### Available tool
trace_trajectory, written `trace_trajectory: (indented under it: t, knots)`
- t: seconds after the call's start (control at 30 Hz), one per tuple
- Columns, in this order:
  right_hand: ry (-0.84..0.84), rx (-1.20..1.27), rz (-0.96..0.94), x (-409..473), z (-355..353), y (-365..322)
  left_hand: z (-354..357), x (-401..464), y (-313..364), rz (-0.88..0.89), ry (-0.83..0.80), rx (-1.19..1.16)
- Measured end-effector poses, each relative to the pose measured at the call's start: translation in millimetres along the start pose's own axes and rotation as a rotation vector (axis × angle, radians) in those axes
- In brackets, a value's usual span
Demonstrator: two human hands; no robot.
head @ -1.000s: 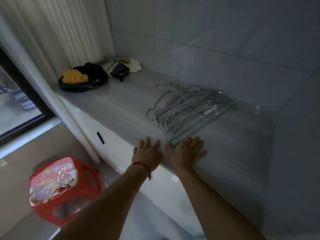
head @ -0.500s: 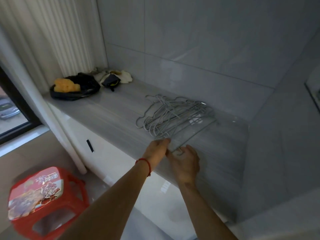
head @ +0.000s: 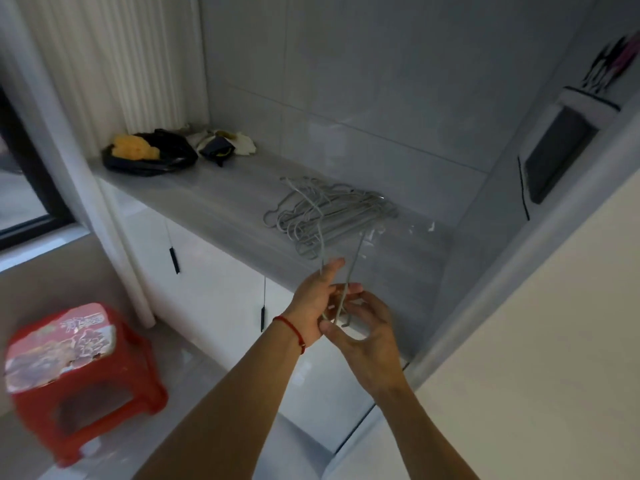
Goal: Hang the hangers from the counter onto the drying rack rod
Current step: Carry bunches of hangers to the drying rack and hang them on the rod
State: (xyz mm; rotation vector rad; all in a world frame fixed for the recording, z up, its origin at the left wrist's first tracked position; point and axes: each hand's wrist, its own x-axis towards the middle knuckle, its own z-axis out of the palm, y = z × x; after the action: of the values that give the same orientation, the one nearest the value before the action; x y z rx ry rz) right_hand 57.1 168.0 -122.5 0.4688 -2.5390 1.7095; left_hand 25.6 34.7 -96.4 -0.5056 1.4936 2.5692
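A heap of grey wire hangers (head: pixel 322 211) lies on the grey counter (head: pixel 214 199). One grey hanger (head: pixel 356 251) is lifted at its near end off the counter's front edge, its far end still among the heap. My left hand (head: pixel 317 299), with a red string on the wrist, holds that hanger's near end with fingers curled round the wire. My right hand (head: pixel 367 325) grips the same end from the right, thumb and fingers around it. No drying rack rod is in view.
At the counter's far left lie a black bag with a yellow thing (head: pixel 149 155) and a pale cloth bundle (head: pixel 225 143). White cabinets (head: pixel 207 278) stand below. A red plastic stool (head: pixel 74 375) stands on the floor at left. A wall corner (head: pixel 519 306) rises at right.
Both hands went from lying flat at the counter's edge to taking hold of one hanger and drawing its near end up and toward me. The view has tilted upward.
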Motion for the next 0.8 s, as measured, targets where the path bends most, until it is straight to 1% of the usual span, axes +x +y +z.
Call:
trace_trajectory:
  t: [0.07, 0.1, 0.2, 0.33, 0.43, 0.5, 0.6, 0.7, 0.8]
  knots:
    - [-0.054, -0.082, -0.058, -12.9, -4.5, -7.5, -4.9, -25.3, -4.7, 0.069, 0.078, 0.04]
    - [-0.071, -0.076, -0.052, -18.3, -5.7, -10.0, -10.1, -38.9, -7.3, 0.104, 0.12, 0.041]
    - [-0.145, 0.105, 0.008, -25.9, -6.9, -18.1, -31.4, -78.3, -15.9, 0.221, 0.252, 0.057]
    - [-0.414, 0.206, -0.087, -42.6, 8.6, -47.0, -44.6, -146.4, -30.6, 0.262, 0.523, 0.12]
    - [-0.608, 0.31, -0.108, -69.8, 24.0, -63.2, -41.4, -208.6, -47.3, 0.244, 0.729, 0.004]
    - [-0.747, 0.364, -0.13, -92.7, 34.0, -75.1, -38.6, -250.8, -62.1, 0.289, 0.849, -0.031]
    - [-0.903, 0.44, -0.137, -137.9, 52.8, -92.9, -29.0, -320.3, -83.2, 0.367, 0.985, -0.057]
    - [-1.025, 0.449, -0.169, -193.8, 66.7, -111.9, -29.9, -384.9, -110.4, 0.381, 1.134, -0.088]
    - [-1.194, 0.405, -0.222, -251.9, 70.2, -132.6, -30.1, -445.8, -144.1, 0.362, 1.277, -0.153]
